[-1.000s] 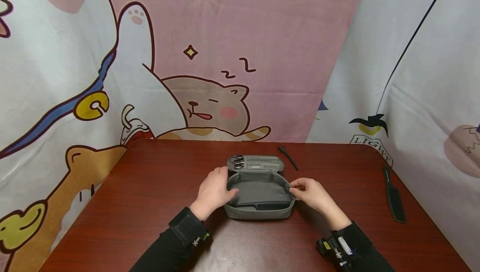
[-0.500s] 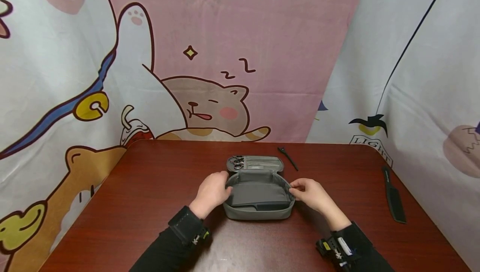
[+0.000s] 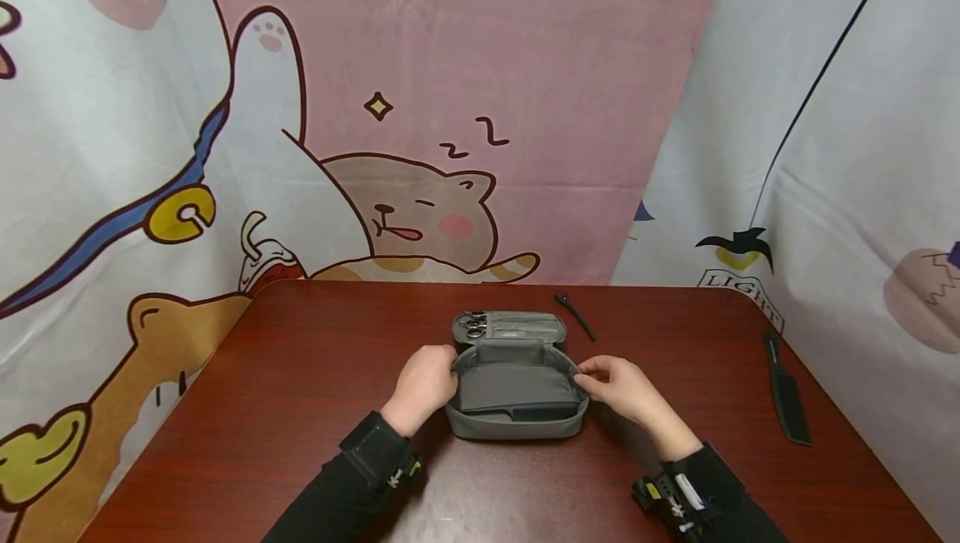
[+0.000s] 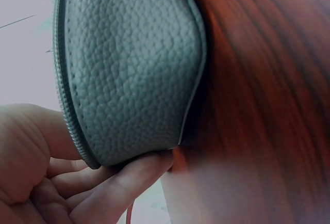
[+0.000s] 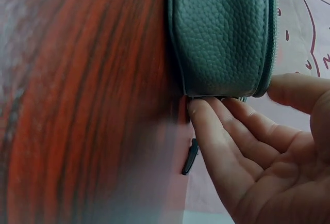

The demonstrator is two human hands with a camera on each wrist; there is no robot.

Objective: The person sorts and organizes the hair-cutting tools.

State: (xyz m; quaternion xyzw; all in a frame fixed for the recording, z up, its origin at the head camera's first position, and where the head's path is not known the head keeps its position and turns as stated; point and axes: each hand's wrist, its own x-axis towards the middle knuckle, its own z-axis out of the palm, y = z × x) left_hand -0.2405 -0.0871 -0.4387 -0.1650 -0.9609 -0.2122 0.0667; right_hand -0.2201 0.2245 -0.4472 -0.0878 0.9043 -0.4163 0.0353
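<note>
Left hand [image 3: 425, 383] slid outward; clip [image 3: 575, 315], comb [image 3: 785, 389] lie aside.

Hidden and cut-off parts around the open grey case

The left hand [image 3: 424, 385] covers the case's [image 3: 516, 389] left rim; its fingertips are hidden there. Both wrist views crop the case and blur the table [image 4: 268, 79]. The scissors [image 3: 475, 325] in the lid show only handles.

The left hand [image 4: 36, 177] grips the zipper edge of the grey pouch [image 4: 129, 69], which rests on the red-brown tabletop [image 4: 258, 90].
</note>
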